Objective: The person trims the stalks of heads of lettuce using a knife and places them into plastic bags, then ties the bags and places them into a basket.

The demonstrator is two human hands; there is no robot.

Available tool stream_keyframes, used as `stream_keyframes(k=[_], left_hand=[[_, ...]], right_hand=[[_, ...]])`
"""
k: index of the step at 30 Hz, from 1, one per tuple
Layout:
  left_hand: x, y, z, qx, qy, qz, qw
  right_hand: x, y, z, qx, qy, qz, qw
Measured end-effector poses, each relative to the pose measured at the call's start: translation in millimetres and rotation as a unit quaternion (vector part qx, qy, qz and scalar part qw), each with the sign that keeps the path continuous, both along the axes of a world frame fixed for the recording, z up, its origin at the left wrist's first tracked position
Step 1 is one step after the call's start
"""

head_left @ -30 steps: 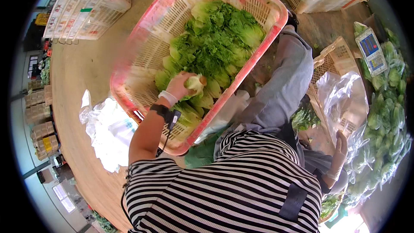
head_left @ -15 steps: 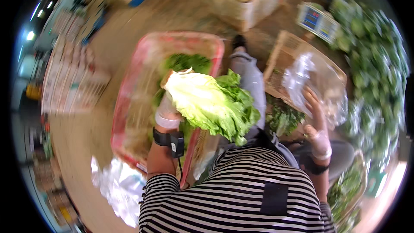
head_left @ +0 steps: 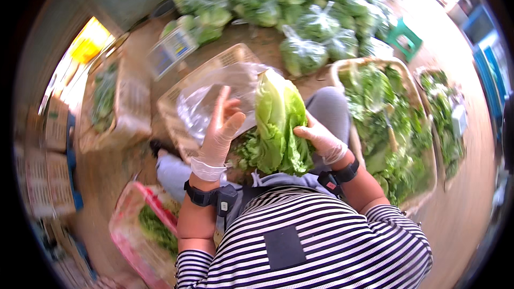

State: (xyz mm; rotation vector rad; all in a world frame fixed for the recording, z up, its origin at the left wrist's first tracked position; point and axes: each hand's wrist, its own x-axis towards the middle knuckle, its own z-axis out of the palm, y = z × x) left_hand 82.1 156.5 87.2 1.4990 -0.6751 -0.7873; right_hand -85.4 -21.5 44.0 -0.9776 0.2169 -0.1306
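Observation:
A head of leafy green lettuce stands upright in front of me, its pale base up and frilly leaves down toward my lap. My right hand, in a clear glove, holds it from the right side, thumb over the leaves. On the other side my left hand, gloved too, is open, fingers spread and pointing up, a small gap from the lettuce. Just beyond both hands a clear plastic bag lies loosely over a tan crate. Loose leaves show below, beside the held head.
A pink-red crate with greens stands lower left. At right, a basket of lettuce holds a knife. Bagged heads are piled at the back, near a digital scale and a green stool.
My view has turned right. The lettuce has moved from my left hand above the pink-red crate to my right hand before the bag. My left hand has let go and opened.

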Motion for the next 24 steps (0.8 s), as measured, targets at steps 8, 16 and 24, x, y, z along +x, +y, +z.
stream_keyframes(k=[8,16,24], left_hand=[[-40.0,-81.6,-40.6,-0.115,0.395,-0.157,0.898],[-47.3,-82.8,-30.3,-0.074,0.399,-0.139,0.903],[-66.7,-147.6,8.8,0.004,0.218,-0.257,0.942]], right_hand=[[-40.5,-23.8,14.4,-0.212,0.027,-0.007,0.977],[-168.4,-132.8,-16.4,-0.696,0.401,-0.426,0.416],[-245.6,-124.7,-56.0,-0.486,0.394,-0.547,0.556]])
